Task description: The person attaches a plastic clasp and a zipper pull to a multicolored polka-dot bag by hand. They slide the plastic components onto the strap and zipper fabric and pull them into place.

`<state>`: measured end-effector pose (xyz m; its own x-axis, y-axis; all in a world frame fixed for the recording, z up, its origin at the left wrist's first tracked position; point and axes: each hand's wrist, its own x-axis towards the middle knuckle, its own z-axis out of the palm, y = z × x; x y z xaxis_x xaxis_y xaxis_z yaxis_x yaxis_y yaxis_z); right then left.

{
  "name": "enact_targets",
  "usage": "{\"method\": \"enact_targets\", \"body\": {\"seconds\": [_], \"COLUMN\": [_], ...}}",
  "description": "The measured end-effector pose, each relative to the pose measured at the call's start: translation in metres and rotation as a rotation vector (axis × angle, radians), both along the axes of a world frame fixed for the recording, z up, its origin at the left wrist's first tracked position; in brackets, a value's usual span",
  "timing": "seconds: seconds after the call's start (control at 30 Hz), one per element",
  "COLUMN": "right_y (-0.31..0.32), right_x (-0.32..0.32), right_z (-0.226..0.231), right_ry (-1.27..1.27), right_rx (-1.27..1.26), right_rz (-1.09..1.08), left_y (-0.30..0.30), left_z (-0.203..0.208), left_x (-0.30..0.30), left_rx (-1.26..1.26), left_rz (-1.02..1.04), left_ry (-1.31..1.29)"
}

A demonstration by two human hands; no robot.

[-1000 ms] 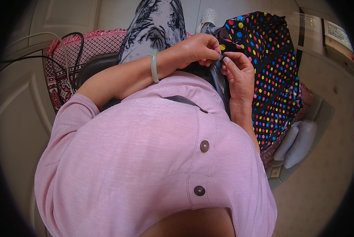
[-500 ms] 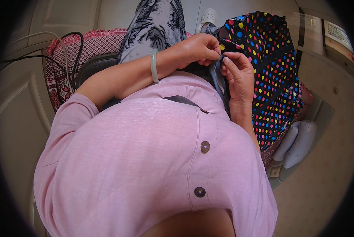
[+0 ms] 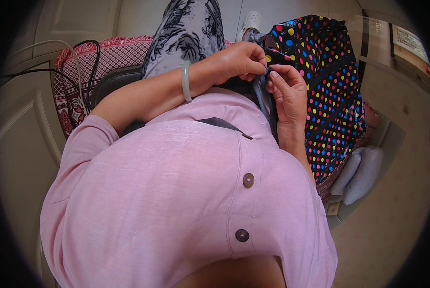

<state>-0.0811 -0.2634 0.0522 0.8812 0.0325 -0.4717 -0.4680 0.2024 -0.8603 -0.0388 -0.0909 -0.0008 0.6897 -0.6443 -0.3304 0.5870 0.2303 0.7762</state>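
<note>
While both hands meet in front of the chest: they pinch the same small spot on the cloth.
Left hand (image 3: 239,60): its grip is closed tight, fingertips pressed together on the edge of the black cloth with many coloured dots (image 3: 328,81).
Right hand (image 3: 287,89): its grip is closed too, thumb and first finger pinching a thin grey strip of fabric (image 3: 260,93) right where it meets the dotted cloth.
Between the two hands: the fingertips touch each other; what tiny thing sits inside the pinch is too small to tell.
Dotted cloth: it hangs down on the person's right side, from the hands toward the floor.
Grey strip: it drops from the pinch down along the right wrist.
Pale green round bangle (image 3: 186,80): it sits on the left wrist.
Pink shirt with two brown buttons (image 3: 176,192): it fills the lower part of the view.
Red patterned cushion (image 3: 80,72): it lies on the left, with black and white cords (image 3: 76,62) across it.
</note>
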Motion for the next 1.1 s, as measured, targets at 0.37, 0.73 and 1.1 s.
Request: {"method": "enact_targets", "body": {"seconds": [0.37,0.73,1.1], "right_y": [0.007,0.017,0.027], "right_x": [-0.004,-0.005,0.0], "right_z": [0.001,0.005,0.012], "right_ry": [-0.036,-0.077,-0.226], "right_rx": [-0.1,-0.127,-0.451], "right_rz": [-0.007,-0.071,0.021], "left_y": [0.003,0.001,-0.004], "left_z": [0.009,0.007,0.018], "left_x": [-0.002,-0.005,-0.01], "left_rx": [0.067,-0.03,0.061], "left_rz": [-0.002,0.057,0.178], "left_ry": [-0.111,-0.096,-0.163]}}
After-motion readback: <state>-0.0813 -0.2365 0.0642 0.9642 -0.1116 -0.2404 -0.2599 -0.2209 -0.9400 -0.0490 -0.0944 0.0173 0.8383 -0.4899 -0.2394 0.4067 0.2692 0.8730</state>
